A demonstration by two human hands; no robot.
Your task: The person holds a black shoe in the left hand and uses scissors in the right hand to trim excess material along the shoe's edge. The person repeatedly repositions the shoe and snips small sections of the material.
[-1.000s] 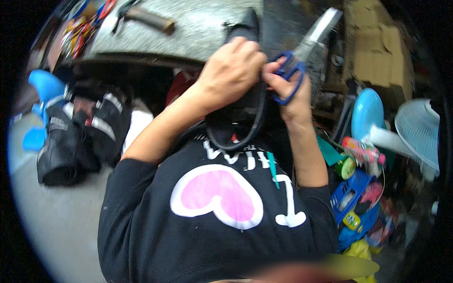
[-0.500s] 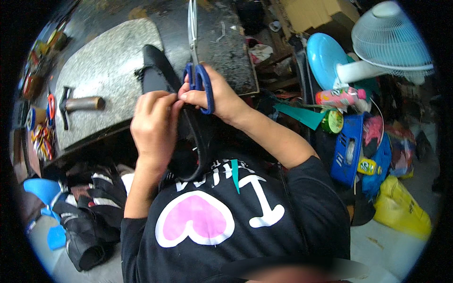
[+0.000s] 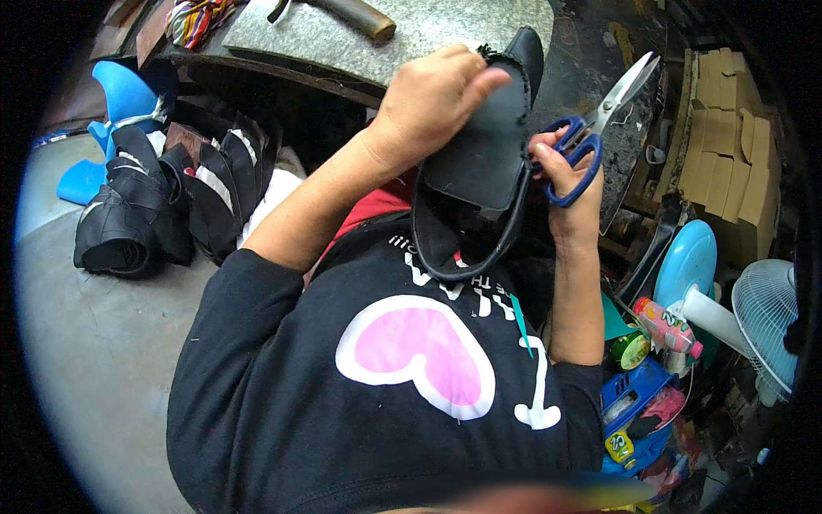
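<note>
A black shoe upper (image 3: 479, 167) lies tilted over my lap, its grey inner face toward me and its narrow end against the bench. My left hand (image 3: 432, 103) is over its left side, closed with curled fingers; the thumb is blurred, and whatever the fingertips hold is hidden. Beside those fingers is a frayed black tuft on the upper's edge. My right hand (image 3: 569, 180) is closed around blue-handled scissors (image 3: 591, 137), its fingertips at the upper's right edge. The metal blades point up and right, away from the upper.
A hammer (image 3: 351, 15) rests on the speckled stone slab (image 3: 445, 21). Black rolled pieces (image 3: 128, 210) and a blue plastic form (image 3: 128, 90) lie at left. On the right are cardboard (image 3: 728, 137), a fan (image 3: 762, 317), a pink bottle (image 3: 668, 325) and a blue basket (image 3: 629, 394).
My view has swung left and downward, shifting the scene rightward and upward. My left hand has come away from my right, baring the upper's inner face. The scissors now tilt right.
</note>
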